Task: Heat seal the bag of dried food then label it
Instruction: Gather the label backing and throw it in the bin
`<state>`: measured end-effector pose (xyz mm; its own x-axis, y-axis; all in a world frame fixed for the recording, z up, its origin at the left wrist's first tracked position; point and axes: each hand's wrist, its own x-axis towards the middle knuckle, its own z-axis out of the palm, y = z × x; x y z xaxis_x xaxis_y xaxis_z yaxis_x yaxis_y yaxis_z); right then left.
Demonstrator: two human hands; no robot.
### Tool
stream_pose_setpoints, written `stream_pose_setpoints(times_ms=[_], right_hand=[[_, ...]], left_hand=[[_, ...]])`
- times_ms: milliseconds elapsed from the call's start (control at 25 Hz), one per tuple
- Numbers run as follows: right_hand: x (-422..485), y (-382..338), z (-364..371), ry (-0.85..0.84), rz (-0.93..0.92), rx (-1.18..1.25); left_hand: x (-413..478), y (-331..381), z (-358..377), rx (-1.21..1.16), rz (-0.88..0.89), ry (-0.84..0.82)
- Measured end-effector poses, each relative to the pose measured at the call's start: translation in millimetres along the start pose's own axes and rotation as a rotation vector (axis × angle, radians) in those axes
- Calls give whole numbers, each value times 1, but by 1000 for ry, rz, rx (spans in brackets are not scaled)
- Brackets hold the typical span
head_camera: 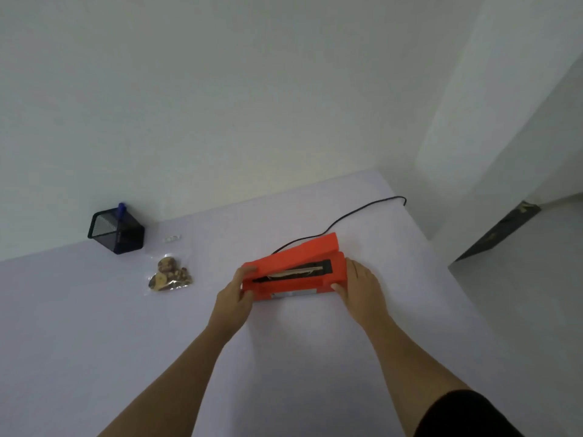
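1. The left hand (235,294) is gripping the left end of the heat sealer (296,263), with its fingers curling round the orange casing.
2. The right hand (359,283) is clasping the opposite end, with the thumb pressing on the near corner and the fingers lying over the end face.
3. Between the hands, the sealer is sitting on the table (315,357) with its lid arm raised. The sealing strip is showing in the gap, and no bag is lying across it.
4. A black cord (347,216) is trailing from the back of the sealer to the far table edge. Whether it is plugged in cannot be told.
5. The bag of dried food (170,275) is lying flat to the left, well apart from the sealer, with neither hand touching it. Its clear film is too faint to show where the mouth is.
6. Farther back, a small pale strip (172,238), possibly the label, is lying near a mesh pen holder (116,230) holding a blue pen (121,208).
7. Judging from this, sealing is not yet begun and the sealer is only being positioned.
   - Dragging the sealer could pull the cord taut and tug the plug.
   - Fingers straying near the strip are risking a burn if it is hot.
   - Food pieces sitting near the bag's mouth could get caught in the seam and leave it leaking.
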<state>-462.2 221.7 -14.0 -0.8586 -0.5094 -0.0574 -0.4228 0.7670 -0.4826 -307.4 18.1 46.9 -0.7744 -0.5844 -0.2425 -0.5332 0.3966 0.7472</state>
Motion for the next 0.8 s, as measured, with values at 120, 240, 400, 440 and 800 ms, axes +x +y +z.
stream_pose_setpoints(times_ms=[120,240,400,440,800], right_hand=[[46,-6,0,-1,-40,17],[96,-15,2,-1,-58,16],[154,-28,6,12,-91,-10],[166,-31,7,12,-92,-17],[224,-44,14,-7,-79,-90]], left_hand=[[36,0,3,-36,5,132],[82,2,-4,-74,-16,201],[134,11,-14,-105,-43,235],[147,12,-16,-96,-43,236],[196,14,-27,-81,-34,186]])
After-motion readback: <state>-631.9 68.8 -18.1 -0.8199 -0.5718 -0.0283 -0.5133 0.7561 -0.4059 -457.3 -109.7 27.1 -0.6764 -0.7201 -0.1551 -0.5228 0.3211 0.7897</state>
